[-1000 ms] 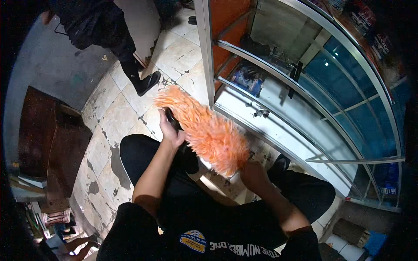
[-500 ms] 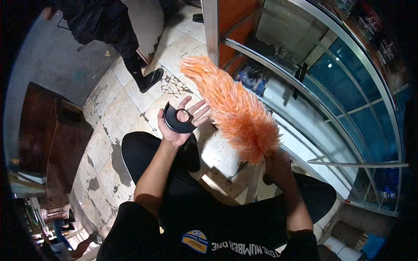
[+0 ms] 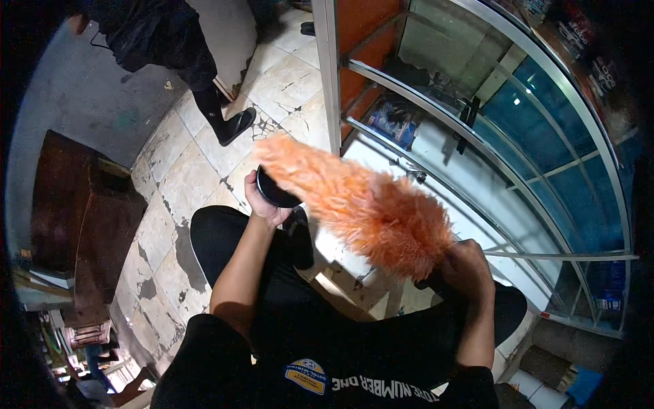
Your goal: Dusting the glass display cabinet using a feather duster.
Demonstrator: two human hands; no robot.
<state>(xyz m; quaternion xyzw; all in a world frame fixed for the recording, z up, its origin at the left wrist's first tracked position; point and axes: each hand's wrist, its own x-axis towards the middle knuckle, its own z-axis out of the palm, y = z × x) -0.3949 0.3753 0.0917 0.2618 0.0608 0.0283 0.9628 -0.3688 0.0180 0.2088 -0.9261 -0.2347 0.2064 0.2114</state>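
A black half-round part (image 3: 274,193) lies in my left hand (image 3: 262,206), with my thumb along its outer edge. The duster covers my other left fingers and the part's ring, which the earlier picture shows. My right hand (image 3: 469,268) is closed round the handle end of a fluffy orange duster (image 3: 371,204). From there the duster slants up and leftward. Its pale tip overlaps the black part; whether it touches it I cannot tell.
On the right, a glass display case (image 3: 463,102) with metal rails stands close to the duster. A person in dark clothes (image 3: 180,48) stands at the upper left, a sandal (image 3: 238,127) on the cracked tile floor (image 3: 170,157). Brown wooden furniture (image 3: 78,225) is at the left.
The duster's tip has swung leftward and down over the black part and my left fingers. My right hand has moved to the right. My left hand stays nearly in place.
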